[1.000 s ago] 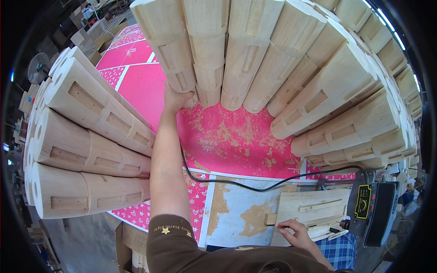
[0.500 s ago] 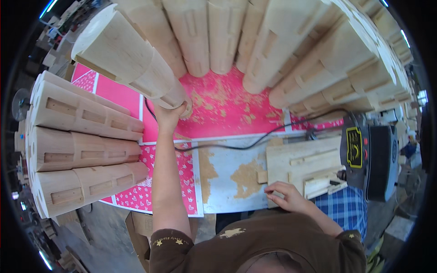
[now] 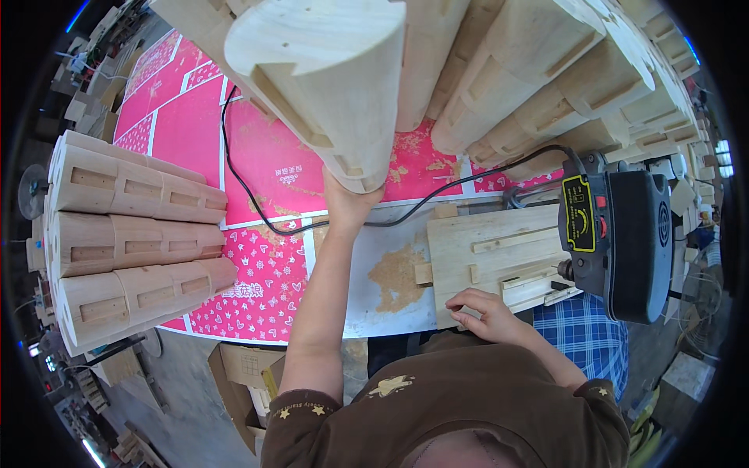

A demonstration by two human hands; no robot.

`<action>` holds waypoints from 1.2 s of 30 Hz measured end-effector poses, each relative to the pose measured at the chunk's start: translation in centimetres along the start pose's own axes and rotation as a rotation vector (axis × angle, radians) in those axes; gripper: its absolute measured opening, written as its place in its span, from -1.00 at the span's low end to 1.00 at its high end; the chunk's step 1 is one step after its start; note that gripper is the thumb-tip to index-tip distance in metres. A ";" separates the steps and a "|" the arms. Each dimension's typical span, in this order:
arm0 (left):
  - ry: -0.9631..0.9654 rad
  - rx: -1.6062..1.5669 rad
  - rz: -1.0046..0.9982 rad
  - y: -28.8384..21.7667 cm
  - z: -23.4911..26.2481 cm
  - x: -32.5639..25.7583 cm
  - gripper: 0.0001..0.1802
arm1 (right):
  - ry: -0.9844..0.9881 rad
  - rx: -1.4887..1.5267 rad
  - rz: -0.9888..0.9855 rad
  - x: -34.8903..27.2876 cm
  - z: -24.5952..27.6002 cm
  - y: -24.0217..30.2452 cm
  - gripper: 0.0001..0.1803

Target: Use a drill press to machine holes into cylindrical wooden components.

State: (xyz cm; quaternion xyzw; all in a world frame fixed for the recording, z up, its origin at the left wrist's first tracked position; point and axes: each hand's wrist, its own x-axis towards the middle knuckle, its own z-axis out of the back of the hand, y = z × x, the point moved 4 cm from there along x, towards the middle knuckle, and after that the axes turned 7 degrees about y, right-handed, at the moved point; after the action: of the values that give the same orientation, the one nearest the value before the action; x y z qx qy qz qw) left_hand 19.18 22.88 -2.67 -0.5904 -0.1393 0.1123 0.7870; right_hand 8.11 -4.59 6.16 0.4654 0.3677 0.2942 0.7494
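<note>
My left hand is closed around the lower end of a pale wooden block. The block is tall, with a rounded face, a flat end with small holes and recesses cut along its side. It stands tilted above the pink-covered table, its broad end toward the top of the view. My right hand is beside the front edge of a wooden jig board, fingers loosely bent, thumb apart, with nothing in it. Narrow strips are fixed on the board, and a drill machine faces it from the right.
Similar wooden blocks lie stacked at the left. More stand in a row at the back and right. A black cable loops over the table to the machine. Sawdust lies on the bare grey patch. An open cardboard box stands below the table edge.
My left hand has moved to the right with the wooden block, whose broad end has swung from the far left toward the middle. My right hand stays beside the jig board.
</note>
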 end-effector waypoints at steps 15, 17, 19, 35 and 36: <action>-0.126 0.098 -0.110 -3.0 -3.4 -3.0 -0.19 | 0.069 0.008 0.140 -3.8 2.2 -1.9 -0.80; -0.086 0.078 -0.132 -2.9 -3.3 -2.9 -0.19 | 0.087 -0.008 0.178 -4.6 2.7 -2.3 -0.80; -0.085 0.071 -0.145 -3.6 -3.1 -3.3 -0.19 | 0.110 -0.007 0.223 -5.7 3.1 -2.2 -0.79; -0.356 0.080 -0.289 -8.8 0.7 -3.3 0.26 | -0.775 -0.550 0.479 -24.5 12.7 -7.1 -0.69; -0.340 0.033 -0.317 -12.3 -0.1 -3.5 0.28 | -0.867 -0.623 0.382 -25.1 14.0 -8.2 -0.63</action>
State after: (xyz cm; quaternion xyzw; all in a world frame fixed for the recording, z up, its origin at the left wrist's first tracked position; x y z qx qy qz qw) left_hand 16.07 18.18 8.78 -0.5209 -0.3590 0.0874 0.7695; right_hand 6.54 -34.25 9.76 0.3590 -0.1688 0.3011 0.8672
